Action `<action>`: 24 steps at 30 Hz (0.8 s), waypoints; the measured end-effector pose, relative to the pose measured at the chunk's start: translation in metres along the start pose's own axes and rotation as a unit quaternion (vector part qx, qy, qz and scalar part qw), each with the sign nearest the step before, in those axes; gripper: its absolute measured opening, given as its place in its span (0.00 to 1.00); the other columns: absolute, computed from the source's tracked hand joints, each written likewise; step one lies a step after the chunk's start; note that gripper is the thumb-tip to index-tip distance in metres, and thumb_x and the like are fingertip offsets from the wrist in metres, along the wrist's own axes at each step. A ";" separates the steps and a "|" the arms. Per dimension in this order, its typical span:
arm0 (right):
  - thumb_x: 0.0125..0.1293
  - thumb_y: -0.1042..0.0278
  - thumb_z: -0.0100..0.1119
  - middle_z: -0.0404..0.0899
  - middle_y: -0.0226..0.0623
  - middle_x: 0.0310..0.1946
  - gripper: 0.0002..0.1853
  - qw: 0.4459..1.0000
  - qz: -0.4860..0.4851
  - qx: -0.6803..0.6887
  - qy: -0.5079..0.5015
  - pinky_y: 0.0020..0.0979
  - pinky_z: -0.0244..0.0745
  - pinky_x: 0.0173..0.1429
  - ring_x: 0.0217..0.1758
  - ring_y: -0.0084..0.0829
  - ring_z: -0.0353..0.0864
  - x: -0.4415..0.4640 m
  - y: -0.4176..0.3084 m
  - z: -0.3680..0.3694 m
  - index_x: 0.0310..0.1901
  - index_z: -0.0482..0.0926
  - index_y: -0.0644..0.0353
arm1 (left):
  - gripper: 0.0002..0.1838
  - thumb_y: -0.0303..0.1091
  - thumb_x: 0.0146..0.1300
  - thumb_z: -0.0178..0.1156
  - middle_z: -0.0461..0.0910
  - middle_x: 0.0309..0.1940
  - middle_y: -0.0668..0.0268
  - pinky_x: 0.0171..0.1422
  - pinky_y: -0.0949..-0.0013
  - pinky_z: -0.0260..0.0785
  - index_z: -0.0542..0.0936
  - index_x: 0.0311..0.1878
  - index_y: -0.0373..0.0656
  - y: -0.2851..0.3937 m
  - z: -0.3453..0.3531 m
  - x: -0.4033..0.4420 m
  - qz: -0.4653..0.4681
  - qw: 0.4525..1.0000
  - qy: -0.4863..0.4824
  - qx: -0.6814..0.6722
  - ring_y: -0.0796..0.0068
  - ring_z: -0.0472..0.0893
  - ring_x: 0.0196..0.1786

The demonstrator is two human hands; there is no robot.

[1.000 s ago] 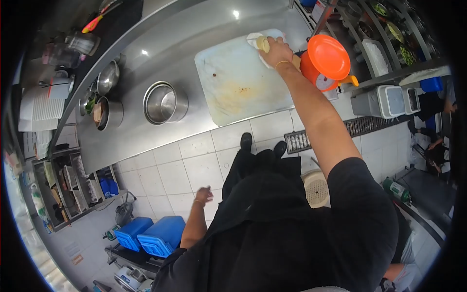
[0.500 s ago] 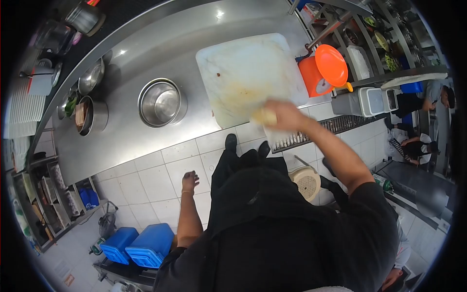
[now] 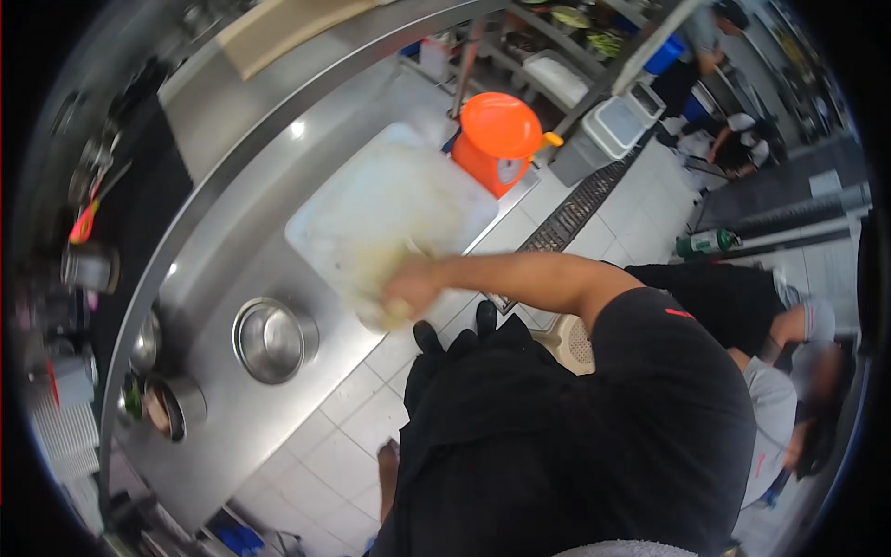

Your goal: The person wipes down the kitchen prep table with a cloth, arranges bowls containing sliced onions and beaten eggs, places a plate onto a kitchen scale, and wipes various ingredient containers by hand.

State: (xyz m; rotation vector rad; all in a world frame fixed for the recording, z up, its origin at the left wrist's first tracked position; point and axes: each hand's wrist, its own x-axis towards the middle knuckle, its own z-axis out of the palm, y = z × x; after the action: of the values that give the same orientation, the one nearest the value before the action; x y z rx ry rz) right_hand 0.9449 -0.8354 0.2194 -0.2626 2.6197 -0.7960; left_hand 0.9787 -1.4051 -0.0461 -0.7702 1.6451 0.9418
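A white cutting board (image 3: 371, 190) with yellowish stains lies on the steel counter (image 3: 218, 446). My right hand (image 3: 411, 286) is over the board's near edge, closed round a pale yellowish cloth (image 3: 397, 308); both are blurred by motion. My left hand (image 3: 388, 452) hangs low beside my body, partly cut off by my dark clothing, and its fingers are not clear. An orange scale (image 3: 501, 139) stands just past the board's right end. To the left of the board is a round steel pot (image 3: 271, 340).
Steel bowls and a pot (image 3: 176, 407) stand at the counter's left end. A grey bin (image 3: 603, 135) and a floor drain (image 3: 575, 212) are at the right. A co-worker in a grey shirt (image 3: 768, 418) is close behind on the right; others are farther off.
My right hand has moved with the cloth from the board's far right corner to its near edge. The view has turned, and my left hand has dropped mostly behind my clothing.
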 end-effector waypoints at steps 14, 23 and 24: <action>0.48 0.46 0.71 0.89 0.43 0.50 0.30 0.755 0.595 0.256 0.100 0.41 0.80 0.60 0.55 0.44 0.88 -0.463 0.066 0.145 0.54 0.88 0.49 | 0.27 0.55 0.80 0.49 0.84 0.51 0.58 0.59 0.60 0.75 0.78 0.63 0.41 0.218 0.233 -0.049 0.216 0.860 -0.191 0.422 0.65 0.83 0.52; 0.50 0.44 0.69 0.88 0.43 0.52 0.30 0.699 0.587 0.346 0.217 0.42 0.79 0.64 0.57 0.46 0.86 -0.561 0.164 0.162 0.55 0.86 0.47 | 0.32 0.60 0.82 0.44 0.85 0.52 0.58 0.65 0.64 0.71 0.78 0.68 0.41 0.269 0.544 -0.174 0.285 0.683 -0.297 0.603 0.68 0.81 0.54; 0.50 0.43 0.69 0.88 0.44 0.52 0.30 0.703 0.571 0.346 0.247 0.43 0.79 0.63 0.56 0.47 0.86 -0.576 0.177 0.161 0.55 0.86 0.48 | 0.32 0.59 0.82 0.45 0.84 0.55 0.60 0.66 0.65 0.69 0.77 0.71 0.42 0.275 0.587 -0.211 0.241 0.673 -0.311 0.627 0.69 0.80 0.55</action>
State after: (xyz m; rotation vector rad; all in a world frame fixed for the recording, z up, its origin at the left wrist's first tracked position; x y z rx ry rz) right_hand 1.5224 -0.6049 0.1744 1.7880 1.9507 -1.2853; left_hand 1.0696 -0.7522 0.1268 0.8968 1.4058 0.1349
